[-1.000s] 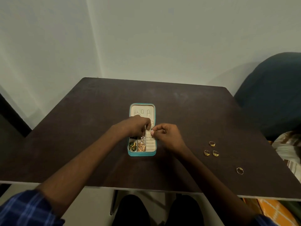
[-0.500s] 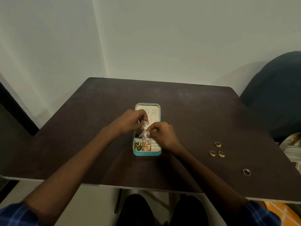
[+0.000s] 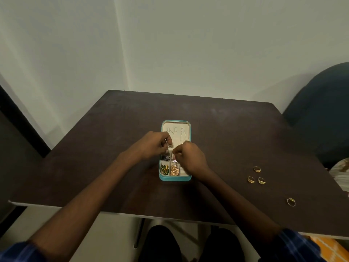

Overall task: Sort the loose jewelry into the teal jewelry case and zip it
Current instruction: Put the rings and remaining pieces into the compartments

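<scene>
Rings: four gold rings lie loose on the table [image 3: 217,129], well off to the right of my right hand [image 3: 190,157]; three sit close together — one [image 3: 257,169], one [image 3: 251,179], one [image 3: 261,180] — and the fourth [image 3: 291,202] lies apart, nearer my edge of the table.
Case: one teal jewelry case [image 3: 174,179], open and flat on the table, right under both my hands.
Case contents: green and gold pieces [image 3: 164,169] in the near-left compartment, a gold piece [image 3: 175,170] in the one beside it; farther compartments are mostly hidden by my fingers.
Left hand [image 3: 153,146]: curled over the case's left side, fingertips pinched on a thin silvery piece [image 3: 168,144]; what it is, I cannot tell.
Right hand: knuckles up over the case's right side, fingers closed in a pinch just beside my left fingertips; whether it grips anything I cannot tell.
Arms: both forearms bare, reaching forward and angling inward to meet over the case.
</scene>
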The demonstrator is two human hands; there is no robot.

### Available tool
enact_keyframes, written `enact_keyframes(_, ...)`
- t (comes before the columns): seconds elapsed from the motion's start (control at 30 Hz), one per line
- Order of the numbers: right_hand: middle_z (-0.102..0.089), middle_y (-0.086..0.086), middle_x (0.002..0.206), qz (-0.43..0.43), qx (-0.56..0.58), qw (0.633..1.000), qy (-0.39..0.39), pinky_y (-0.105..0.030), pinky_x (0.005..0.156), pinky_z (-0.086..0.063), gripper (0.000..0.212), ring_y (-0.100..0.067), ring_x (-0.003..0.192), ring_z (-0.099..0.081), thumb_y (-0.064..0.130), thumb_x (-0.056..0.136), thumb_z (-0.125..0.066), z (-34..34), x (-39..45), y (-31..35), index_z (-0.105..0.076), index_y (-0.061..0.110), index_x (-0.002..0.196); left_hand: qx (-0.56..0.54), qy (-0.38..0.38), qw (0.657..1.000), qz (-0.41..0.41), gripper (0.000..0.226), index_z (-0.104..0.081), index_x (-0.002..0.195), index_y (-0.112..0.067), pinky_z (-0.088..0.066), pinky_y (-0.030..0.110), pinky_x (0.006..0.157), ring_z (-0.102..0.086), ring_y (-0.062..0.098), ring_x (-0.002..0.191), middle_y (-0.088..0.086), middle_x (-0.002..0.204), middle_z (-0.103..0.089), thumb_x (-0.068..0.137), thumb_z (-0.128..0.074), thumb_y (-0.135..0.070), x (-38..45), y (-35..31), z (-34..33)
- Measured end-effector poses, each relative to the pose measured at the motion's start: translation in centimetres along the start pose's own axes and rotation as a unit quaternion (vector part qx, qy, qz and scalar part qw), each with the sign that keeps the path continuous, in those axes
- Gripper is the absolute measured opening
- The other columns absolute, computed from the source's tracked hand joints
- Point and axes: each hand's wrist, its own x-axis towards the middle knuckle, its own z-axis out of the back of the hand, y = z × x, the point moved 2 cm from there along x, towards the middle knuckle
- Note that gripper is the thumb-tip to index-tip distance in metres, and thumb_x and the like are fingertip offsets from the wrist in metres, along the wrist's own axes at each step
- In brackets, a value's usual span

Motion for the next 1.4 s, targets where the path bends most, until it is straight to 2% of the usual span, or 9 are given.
enact_keyframes(0.1, -0.067, -0.004, 0.108, -0.003, 0.018, 1.0, -0.002, -0.037, 0.076, -0.055, 0.022, -0.016, 0.091, -0.062, 0.018, 0.089, -0.056, 1.4, -0.8, -0.6, -0.069, 0.015, 0.106, -0.003, -0.021, 1.0, 0.003, 0.02, -0.061, 0.103, -0.013, -0.049, 0.014, 0.061, -0.065, 0.008, 0.073, -0.003, 0.087, -0.064, 0.084, -0.063, -0.009, 0.2, -0.7, -0.2)
enact_keyframes(0.2, -0.066, -0.002, 0.102, -0.009, 0.02, 1.0, -0.021, -0.029, 0.071, -0.047, 0.019, -0.009, 0.083, -0.055, 0.019, 0.089, -0.057, 3.7, -2.5, -2.3, -0.07, 0.016, 0.102, 0.014, -0.05, 0.999, -0.014, 0.019, -0.063, 0.104, -0.014, -0.053, 0.025, 0.07, -0.064, 0.013, 0.079, -0.001, 0.093, -0.064, 0.086, -0.059, -0.012, 0.7, -2.9, -0.8)
enact_keyframes(0.33, -0.067, -0.001, 0.096, -0.045, 0.002, 0.997, -0.056, -0.026, 0.07, -0.041, 0.015, -0.009, 0.081, -0.054, 0.018, 0.086, -0.06, 6.9, -5.3, -6.5, -0.072, 0.018, 0.095, 0.025, -0.062, 0.995, -0.076, 0.016, -0.066, 0.101, -0.012, -0.041, 0.02, 0.072, -0.062, 0.013, 0.085, 0.001, 0.094, -0.069, 0.085, -0.061, -0.014, 1.7, -7.1, -2.7)
enact_keyframes(0.47, -0.067, -0.007, 0.091, -0.103, -0.021, 0.992, -0.075, -0.029, 0.072, -0.043, 0.011, -0.022, 0.086, -0.061, 0.019, 0.083, -0.063, 9.7, -8.3, -12.0, -0.073, 0.019, 0.087, 0.029, -0.042, 0.99, -0.128, 0.018, -0.067, 0.101, -0.012, -0.039, 0.021, 0.071, -0.062, 0.015, 0.084, 0.004, 0.097, -0.07, 0.085, -0.062, -0.018, 3.1, -11.4, -5.8)
enact_keyframes(0.77, -0.064, -0.004, 0.097, -0.166, -0.044, 0.983, -0.069, -0.014, 0.061, -0.034, 0.014, -0.008, 0.079, -0.052, 0.021, 0.087, -0.062, 12.8, -15.3, -19.5, -0.07, 0.017, 0.098, 0.042, 0.038, 0.986, -0.156, 0.028, -0.066, 0.109, -0.007, -0.043, 0.032, 0.084, -0.058, 0.028, 0.102, 0.014, 0.105, -0.065, 0.086, -0.061, -0.023, 4.5, -16.7, -13.6)
enact_keyframes(0.83, -0.063, -0.002, 0.099, -0.16, -0.046, 0.984, -0.056, -0.015, 0.064, -0.038, 0.017, -0.008, 0.081, -0.053, 0.022, 0.089, -0.06, 12.4, -15.6, -19.9, -0.069, 0.019, 0.103, 0.041, 0.046, 0.987, -0.15, 0.026, -0.067, 0.104, -0.006, -0.042, 0.031, 0.079, -0.059, 0.028, 0.099, 0.014, 0.101, -0.066, 0.085, -0.063, -0.022, 4.8, -17.0, -14.6)
enact_keyframes(1.0, -0.066, -0.007, 0.1, -0.134, -0.048, 0.988, -0.054, -0.04, 0.08, -0.049, 0.022, -0.02, 0.091, -0.059, 0.03, 0.088, -0.058, 11.6, -14.0, -19.0, -0.07, 0.019, 0.103, 0.054, 0.051, 0.986, -0.146, 0.02, -0.069, 0.1, -0.007, -0.036, 0.026, 0.074, -0.058, 0.026, 0.096, 0.013, 0.101, -0.065, 0.085, -0.063, -0.019, 5.3, -17.5, -15.7)
enact_keyframes(1.27, -0.059, -0.008, 0.098, -0.057, -0.162, 0.985, -0.014, -0.037, 0.077, -0.044, 0.023, -0.028, 0.096, -0.054, 0.029, 0.09, -0.052, 9.8, -12.4, -18.3, -0.068, 0.017, 0.101, 0.079, 0.022, 0.987, -0.142, 0.016, -0.055, 0.095, -0.003, -0.041, 0.039, 0.081, -0.055, 0.033, 0.094, 0.018, 0.101, -0.058, 0.093, -0.048, -0.017, 5.1, -17.0, -16.1)
enact_keyframes(1.4, -0.063, -0.015, 0.079, -0.015, -0.189, 0.979, -0.076, -0.036, 0.058, -0.046, 0.019, -0.034, 0.072, -0.059, 0.019, 0.084, -0.055, 9.5, -12.7, -17.2, -0.066, 0.005, 0.088, 0.057, -0.01, 0.988, -0.14, 0.014, -0.052, 0.1, -0.003, -0.039, 0.036, 0.084, -0.052, 0.03, 0.096, 0.017, 0.104, -0.055, 0.095, -0.045, -0.014, 4.0, -16.5, -15.0)
